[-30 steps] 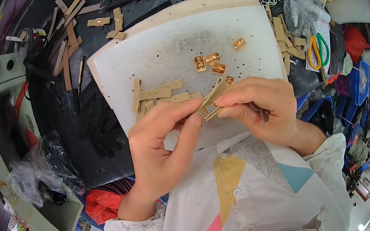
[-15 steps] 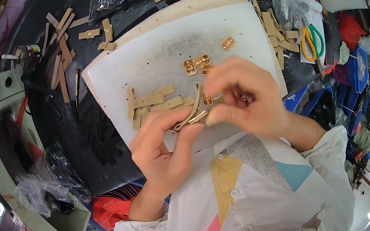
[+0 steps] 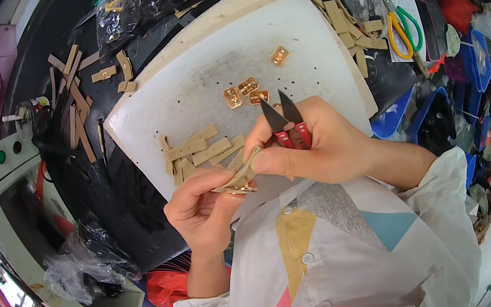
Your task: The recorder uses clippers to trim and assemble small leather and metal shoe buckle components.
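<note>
A beige strap (image 3: pixel 246 168) is stretched between my two hands, close to the front of my shirt. My left hand (image 3: pixel 199 215) pinches it near a flat gold-coloured metal fitting (image 3: pixel 240 189). The strap's other end is gripped between the thumb and forefinger of my right hand (image 3: pixel 335 147). Tucked in that same hand are thread snips (image 3: pixel 293 136) with red handles, their black blades apart and pointing away from me. Just beyond my left hand, several beige straps (image 3: pixel 210 151) lie in a loose pile. Farther off are several gold-coloured metal fittings (image 3: pixel 232 97).
A white work board (image 3: pixel 158 112) lies on the black table. More beige straps (image 3: pixel 339 18) and green-and-yellow-handled scissors (image 3: pixel 400 37) are at its right. Brown strips (image 3: pixel 79 101) are scattered at far left, beside a pale green machine (image 3: pixel 1 156) with buttons.
My right hand has come in to grip the strap's end, and the snips now show plainly in it. The strap and metal fitting have turned flatter. The view has shifted slightly.
</note>
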A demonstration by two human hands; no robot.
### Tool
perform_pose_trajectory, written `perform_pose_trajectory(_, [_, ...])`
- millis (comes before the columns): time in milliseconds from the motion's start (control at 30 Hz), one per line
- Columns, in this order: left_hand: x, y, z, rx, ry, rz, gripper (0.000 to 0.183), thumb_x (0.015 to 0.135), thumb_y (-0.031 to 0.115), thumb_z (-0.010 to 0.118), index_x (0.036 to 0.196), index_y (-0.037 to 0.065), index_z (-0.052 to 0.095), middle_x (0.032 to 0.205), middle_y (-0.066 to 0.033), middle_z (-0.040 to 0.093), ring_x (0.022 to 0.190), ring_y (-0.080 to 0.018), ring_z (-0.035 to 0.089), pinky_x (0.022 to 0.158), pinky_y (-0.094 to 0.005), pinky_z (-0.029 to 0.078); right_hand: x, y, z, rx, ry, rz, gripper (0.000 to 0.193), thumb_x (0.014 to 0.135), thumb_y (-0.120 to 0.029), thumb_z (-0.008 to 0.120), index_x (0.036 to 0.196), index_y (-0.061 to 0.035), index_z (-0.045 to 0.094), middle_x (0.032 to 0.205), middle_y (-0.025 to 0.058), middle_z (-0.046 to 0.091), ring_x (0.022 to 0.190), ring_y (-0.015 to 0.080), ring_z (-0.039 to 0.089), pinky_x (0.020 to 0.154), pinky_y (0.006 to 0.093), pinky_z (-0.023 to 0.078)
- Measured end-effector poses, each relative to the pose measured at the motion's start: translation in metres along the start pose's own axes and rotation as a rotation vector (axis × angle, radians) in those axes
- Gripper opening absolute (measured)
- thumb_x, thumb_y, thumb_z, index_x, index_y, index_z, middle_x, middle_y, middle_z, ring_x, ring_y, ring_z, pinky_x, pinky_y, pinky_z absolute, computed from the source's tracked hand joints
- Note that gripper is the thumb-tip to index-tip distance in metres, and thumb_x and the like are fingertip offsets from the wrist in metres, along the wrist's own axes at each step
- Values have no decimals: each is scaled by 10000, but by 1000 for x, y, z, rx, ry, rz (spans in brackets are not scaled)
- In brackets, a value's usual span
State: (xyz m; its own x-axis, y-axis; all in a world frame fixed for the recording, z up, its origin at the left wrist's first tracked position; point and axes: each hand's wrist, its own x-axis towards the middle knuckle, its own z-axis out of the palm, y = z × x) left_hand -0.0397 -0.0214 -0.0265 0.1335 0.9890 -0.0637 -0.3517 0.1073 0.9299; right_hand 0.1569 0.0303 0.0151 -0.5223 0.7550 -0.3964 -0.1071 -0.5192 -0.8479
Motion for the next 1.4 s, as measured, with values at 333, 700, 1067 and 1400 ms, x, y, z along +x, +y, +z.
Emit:
perform_pose_trajectory(333, [1, 9, 14, 150, 128, -32, 166, 779, -50, 643, 928, -76, 575, 874, -134, 603, 773, -131, 587, 682, -241, 499, 1, 12, -3, -169, -29, -95, 101, 838, -107, 635, 885, -25, 600, 657, -53, 500, 571, 10, 379, 499, 186, 275])
perform_pose_trajectory(700, [16, 19, 10, -327, 87, -345, 310, 944, 190, 459, 1050, -88, 546, 960, -209, 627, 792, -297, 660, 716, -355, 546, 10, 13, -15, 354, -23, 160, 196, 822, -208, 663, 806, -38, 567, 576, -46, 434, 468, 17, 327, 399, 181, 218])
perform_pose_trajectory(1067, [17, 17, 9, -214, 102, -392, 157, 818, 11, 625, 953, -66, 602, 866, -164, 648, 744, -199, 660, 667, -268, 546, 6, 17, -9, -107, 7, -92, 286, 866, -203, 601, 1062, 3, 577, 683, 6, 577, 510, 24, 447, 431, 167, 313])
perform_pose_trajectory(1400, [15, 10, 14, 646, -33, 258, 183, 734, -40, 668, 917, -31, 650, 881, -116, 656, 797, -196, 650, 685, -268, 528, 5, 5, -9, -231, 178, 7, 207, 847, -161, 622, 999, -22, 636, 635, -29, 533, 582, 13, 473, 477, 193, 341])
